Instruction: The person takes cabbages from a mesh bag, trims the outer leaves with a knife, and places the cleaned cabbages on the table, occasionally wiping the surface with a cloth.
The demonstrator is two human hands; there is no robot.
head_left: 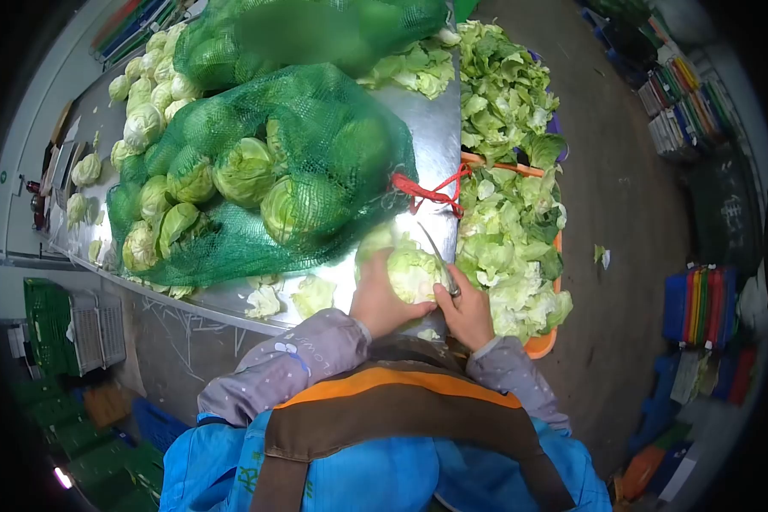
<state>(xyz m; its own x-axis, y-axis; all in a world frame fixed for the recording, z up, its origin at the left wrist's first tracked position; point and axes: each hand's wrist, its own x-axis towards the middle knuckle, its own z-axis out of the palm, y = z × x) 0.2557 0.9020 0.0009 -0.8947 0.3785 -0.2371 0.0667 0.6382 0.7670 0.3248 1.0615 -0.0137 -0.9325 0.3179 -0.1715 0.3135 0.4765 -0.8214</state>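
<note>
A steel table (427, 128) filled the frame's centre. The left hand (382, 300) gripped a cabbage (414, 273) at lower centre; the right hand (468, 314) clasped a knife (439, 256) against it, beside a green net sack (264, 179).

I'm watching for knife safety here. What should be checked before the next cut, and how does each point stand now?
1. Left hand grips the cabbage: ok.
2. Right hand holds the knife: ok.
3. Left fingers out of the blade's path: cannot tell.
4. Cabbage resting on the steel table: ok.
5. Crate of trimmed leaves within reach beside the table: ok.
6. Red tie of the green net bag clear of the blade: ok.
</note>
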